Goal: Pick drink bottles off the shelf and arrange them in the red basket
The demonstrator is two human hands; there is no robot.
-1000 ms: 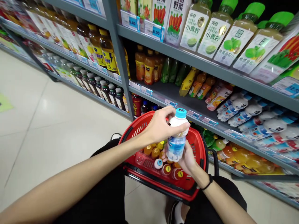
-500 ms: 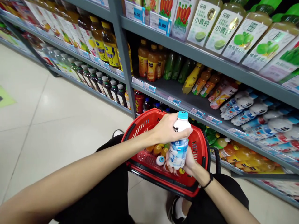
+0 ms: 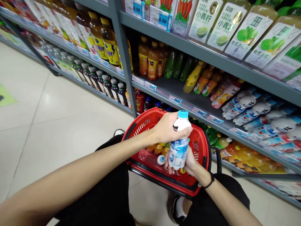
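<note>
A blue-and-white drink bottle [image 3: 178, 152] with a light blue cap is held slightly tilted above the red shopping basket [image 3: 138, 124]. My left hand [image 3: 167, 128] wraps round its upper part, with the thumb across the front below the neck. Behind and under the lower part, my right hand [image 3: 190, 160] cups the bottle, its fingertips showing at the left of the base. Inside the basket lie several drink bottles, among them a white bottle [image 3: 161, 160] with a light blue cap and orange ones [image 3: 158, 149]. The bottle and hands hide part of the basket's contents.
Grey shelving [image 3: 199, 50] stands in front, with a post [image 3: 128, 72] left of the basket. Juice bottles [image 3: 203, 22] fill the upper shelf. Blue-and-white bottles [image 3: 252, 106] lie on the middle shelf at right. The basket sits between my knees, over a tiled floor [image 3: 47, 150].
The held bottle has shifted very slightly left and turned a little in my hands. Both hands keep their grip, and the basket stays in place.
</note>
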